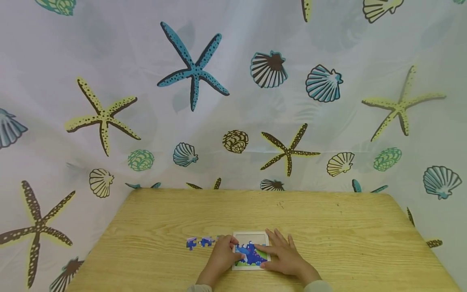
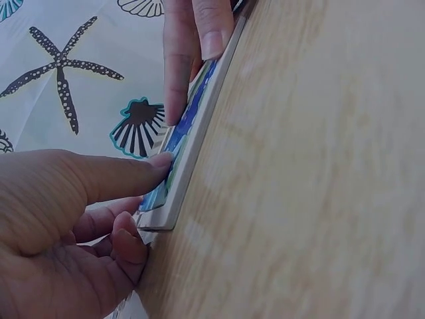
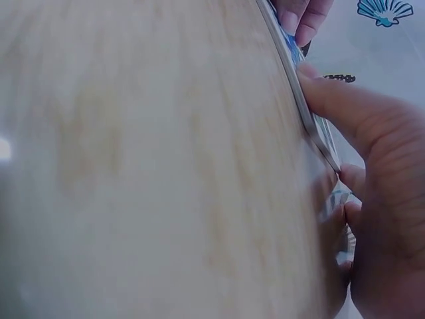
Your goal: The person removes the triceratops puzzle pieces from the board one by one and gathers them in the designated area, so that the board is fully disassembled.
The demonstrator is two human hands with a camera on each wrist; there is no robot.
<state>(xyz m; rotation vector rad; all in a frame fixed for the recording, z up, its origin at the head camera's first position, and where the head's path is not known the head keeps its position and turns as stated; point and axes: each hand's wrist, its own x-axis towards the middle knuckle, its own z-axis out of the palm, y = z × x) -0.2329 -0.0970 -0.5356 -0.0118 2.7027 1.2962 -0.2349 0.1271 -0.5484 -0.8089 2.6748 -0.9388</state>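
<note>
A white-rimmed puzzle tray [image 1: 251, 233] lies on the table, with joined blue and green jigsaw pieces [image 1: 251, 254] filling its near part; the far part shows a bare pale base. At the tray's left edge, my left hand [image 1: 221, 253] grips it, thumb over the pieces and the other fingers curled beside the rim [image 2: 159, 219]. My right hand [image 1: 286, 255] lies over the right side. Its index finger presses the picture, its thumb touches the near right part, and its remaining fingers spread out past the rim.
Left of the tray lie loose jigsaw pieces [image 1: 206, 241], one partly hidden behind my left hand. The wood-grain table [image 1: 164, 211] reaches back to a white curtain [image 1: 233, 109] printed with starfish and shells, which also hangs along both sides.
</note>
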